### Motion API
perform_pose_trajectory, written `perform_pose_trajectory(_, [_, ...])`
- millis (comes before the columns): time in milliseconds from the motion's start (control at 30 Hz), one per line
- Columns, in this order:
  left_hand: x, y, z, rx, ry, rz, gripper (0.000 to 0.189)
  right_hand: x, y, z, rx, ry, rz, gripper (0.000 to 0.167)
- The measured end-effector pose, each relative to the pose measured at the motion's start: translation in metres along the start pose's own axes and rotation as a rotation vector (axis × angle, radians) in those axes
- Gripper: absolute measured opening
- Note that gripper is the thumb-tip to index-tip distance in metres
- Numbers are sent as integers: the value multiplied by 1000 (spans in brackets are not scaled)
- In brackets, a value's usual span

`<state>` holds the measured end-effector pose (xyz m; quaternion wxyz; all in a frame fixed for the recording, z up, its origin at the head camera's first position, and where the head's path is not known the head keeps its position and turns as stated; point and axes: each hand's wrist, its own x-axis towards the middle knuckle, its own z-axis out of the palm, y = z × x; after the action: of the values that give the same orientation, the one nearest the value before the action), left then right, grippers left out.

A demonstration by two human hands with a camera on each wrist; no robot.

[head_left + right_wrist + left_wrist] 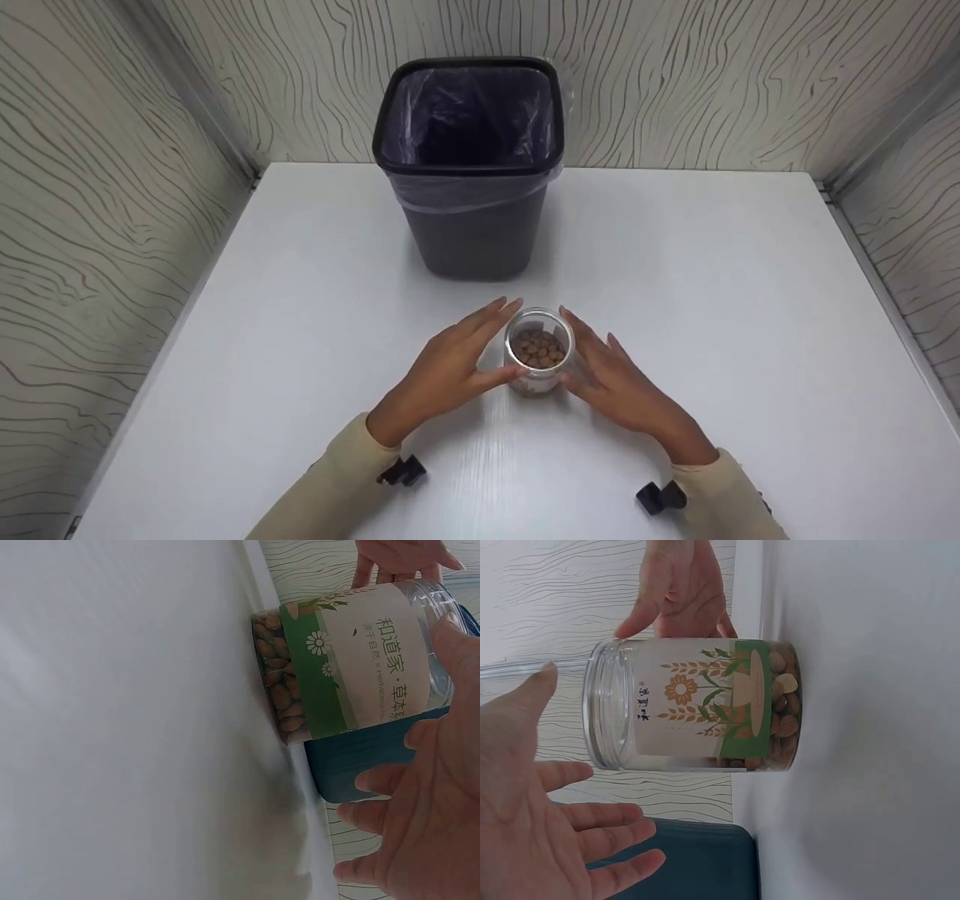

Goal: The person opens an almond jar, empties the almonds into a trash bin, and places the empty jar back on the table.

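Note:
A clear jar (pixel 535 386) stands upright on the white table, its mouth uncovered and brown nuts (pixel 538 349) lying in the bottom. Its pale and green label (pixel 705 697) bears printed plants and writing. My left hand (pixel 450 367) is at the jar's left side, thumb and fingers spread, with a gap to the wall in the left wrist view. On the other side is my right hand (pixel 626 386), fingers loosely extended. Its thumb (pixel 454 641) overlaps the jar's neck in the right wrist view, while the other fingers stay spread beside it.
A dark bin (pixel 476 232) with a clear plastic liner stands behind the jar at the table's far edge. Wood-patterned panels (pixel 690 90) enclose the back and sides of the table (pixel 675 247). Black clips (pixel 403 471) sit at both sleeves.

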<state>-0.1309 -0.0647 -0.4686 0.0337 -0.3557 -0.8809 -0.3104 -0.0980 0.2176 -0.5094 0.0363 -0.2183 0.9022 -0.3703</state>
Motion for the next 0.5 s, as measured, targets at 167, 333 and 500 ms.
perform_pose_trajectory(167, [1,0,1,-8,1,25,83,2,0,1,6,-18,-3,81])
perform_pose_trajectory(333, [1,1,3,-19,-8,33,84,3,0,1,20,-33,2,79])
perform_pose_trajectory(500, [0,3,8,-27,-21,17,85,0,-1,2,67,-51,31,80])
